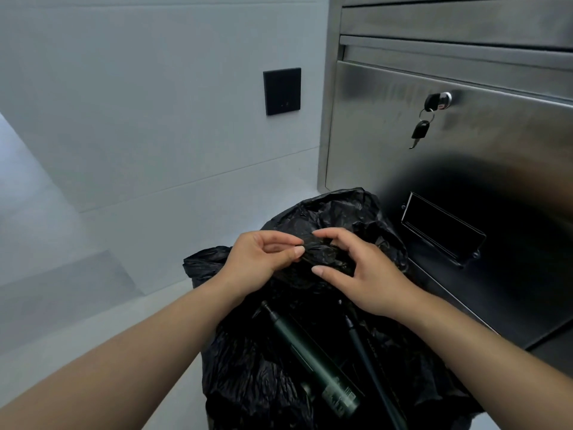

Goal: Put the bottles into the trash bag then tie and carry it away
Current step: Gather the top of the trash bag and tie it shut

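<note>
A black plastic trash bag [248, 373] fills the lower middle of the head view. Its top edges are gathered into a twisted bunch [325, 259] between my hands. My left hand [260, 259] pinches the bunch from the left with thumb and fingers. My right hand [356, 271] holds it from the right, fingers curled over the plastic. Below my wrists the bag gapes, and a dark green bottle [313, 361] lies inside it, neck pointing up-left. A second, thinner dark green bottle [369, 367] lies beside it on the right.
A stainless steel cabinet [465, 169] stands close on the right, with a lock and hanging key [432, 110] and a dark recessed handle slot [440, 231]. A pale wall with a black square panel [282, 91] is behind. Pale floor lies to the left.
</note>
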`<state>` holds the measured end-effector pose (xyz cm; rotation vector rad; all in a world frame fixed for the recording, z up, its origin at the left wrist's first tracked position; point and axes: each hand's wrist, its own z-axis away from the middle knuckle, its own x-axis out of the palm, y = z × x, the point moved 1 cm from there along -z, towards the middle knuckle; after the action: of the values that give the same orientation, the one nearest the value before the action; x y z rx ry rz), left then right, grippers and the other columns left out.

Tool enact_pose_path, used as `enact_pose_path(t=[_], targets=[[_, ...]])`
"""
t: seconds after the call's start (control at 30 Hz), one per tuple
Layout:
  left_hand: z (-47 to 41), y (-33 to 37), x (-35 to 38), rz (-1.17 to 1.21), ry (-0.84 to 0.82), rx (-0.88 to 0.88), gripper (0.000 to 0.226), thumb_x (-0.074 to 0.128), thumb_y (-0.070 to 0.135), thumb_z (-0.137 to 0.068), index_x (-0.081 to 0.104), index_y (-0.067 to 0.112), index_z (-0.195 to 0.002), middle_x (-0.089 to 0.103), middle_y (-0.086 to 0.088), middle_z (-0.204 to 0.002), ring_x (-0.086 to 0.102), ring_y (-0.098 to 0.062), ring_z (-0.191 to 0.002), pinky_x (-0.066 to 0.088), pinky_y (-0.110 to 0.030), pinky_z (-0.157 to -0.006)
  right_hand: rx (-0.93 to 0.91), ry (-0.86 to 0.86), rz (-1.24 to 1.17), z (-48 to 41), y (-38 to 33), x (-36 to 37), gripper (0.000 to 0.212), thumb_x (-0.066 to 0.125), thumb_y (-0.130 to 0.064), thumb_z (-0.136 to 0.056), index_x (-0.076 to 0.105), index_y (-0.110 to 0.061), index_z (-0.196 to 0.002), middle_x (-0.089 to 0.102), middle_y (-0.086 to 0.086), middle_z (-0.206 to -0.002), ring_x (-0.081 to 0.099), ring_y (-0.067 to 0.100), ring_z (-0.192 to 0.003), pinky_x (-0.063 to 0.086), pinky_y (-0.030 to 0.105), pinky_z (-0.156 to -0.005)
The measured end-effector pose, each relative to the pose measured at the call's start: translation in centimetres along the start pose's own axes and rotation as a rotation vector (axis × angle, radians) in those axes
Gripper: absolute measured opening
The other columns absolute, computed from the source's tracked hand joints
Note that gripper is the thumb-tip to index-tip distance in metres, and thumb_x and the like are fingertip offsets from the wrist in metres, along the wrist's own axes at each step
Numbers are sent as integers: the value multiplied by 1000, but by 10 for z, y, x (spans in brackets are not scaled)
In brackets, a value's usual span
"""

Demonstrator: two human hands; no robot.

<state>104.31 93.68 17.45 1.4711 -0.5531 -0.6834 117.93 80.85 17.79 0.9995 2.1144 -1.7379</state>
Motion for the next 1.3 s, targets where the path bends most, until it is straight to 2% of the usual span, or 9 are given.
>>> enact_pose_path(t=[0.23, 0.37, 0.43, 0.6, 0.73, 0.83, 0.97, 1.2, 1.3], targets=[[2, 1, -4, 10, -30, 18, 15, 74, 5, -75, 74, 20, -74, 74, -3, -70, 70, -9, -67, 54, -15, -65, -4, 136, 79, -2, 2, 7, 26, 66, -32, -82, 65, -26, -107, 66, -18, -100, 57, -8, -96, 37, 2, -83], [2, -5, -11, 4, -6, 10, 15, 75, 5, -75, 73, 20, -76, 75, -2, -72, 71, -11, -69, 55, -17, -67, 34, 19, 142, -7, 10, 14, 30, 62, -33, -86, 63, -24, -114, 65, -17, -103, 57, -6, -97, 38, 4, -85], [3, -10, -13, -21, 3, 5, 15, 75, 8, -75, 73, 21, -80, 75, 1, -74, 70, -9, -70, 55, -17, -67, 48, 1, 134, -7, 15, 17, 23, 61, -29, -87, 65, -23, -109, 67, -17, -87, 60, -6, -83, 40, 6, -76], [16, -35, -22, -262, -80, -1, 19, 74, 18, -77, 68, 29, -92, 73, 3, -94, 68, -4, -80, 51, -12, -73, -68, 302, 314, -13, 26, -15, 18, 65, -15, -85, 65, -8, -102, 70, 7, -91, 49, -6, -80, 28, -5, -73], [44, -73, -29, -572, -185, -34, 19, 69, 31, -82, 66, 30, -101, 68, 16, -102, 61, 1, -98, 39, -3, -84, -59, 417, 407, -15, 37, -38, 20, 61, -18, -88, 63, -9, -105, 70, 11, -96, 56, 8, -83, 32, 6, -71], [58, -97, -31, -813, -286, 10, 31, 64, 37, -85, 62, 29, -115, 61, 15, -117, 53, 0, -112, 28, 4, -86, -38, 338, 372, -8, 44, -20, 21, 62, -19, -87, 63, -10, -106, 69, 10, -99, 62, 17, -87, 34, 11, -74], [60, -103, -33, -883, -368, 10, 39, 57, 39, -90, 55, 28, -127, 55, 11, -131, 48, -1, -121, 23, 5, -88, -34, 197, 340, 0, 48, 3, 24, 59, -24, -89, 62, -14, -111, 68, 6, -105, 62, 19, -95, 36, 11, -78], [87, -126, -56, -984, -465, -142, 47, 55, 41, -91, 45, 29, -135, 48, 8, -138, 41, -4, -127, 24, -9, -102, -19, 238, 336, -7, 52, 10, 26, 56, -28, -90, 59, -16, -113, 66, 4, -106, 64, 25, -80, 46, 26, -73], [95, -133, -62, -997, -508, -158, 49, 55, 41, -90, 44, 29, -137, 48, 9, -138, 41, -4, -127, 23, -8, -101, -13, 249, 330, -11, 54, 12, 27, 55, -29, -91, 59, -16, -114, 66, 4, -107, 63, 24, -77, 44, 23, -70]])
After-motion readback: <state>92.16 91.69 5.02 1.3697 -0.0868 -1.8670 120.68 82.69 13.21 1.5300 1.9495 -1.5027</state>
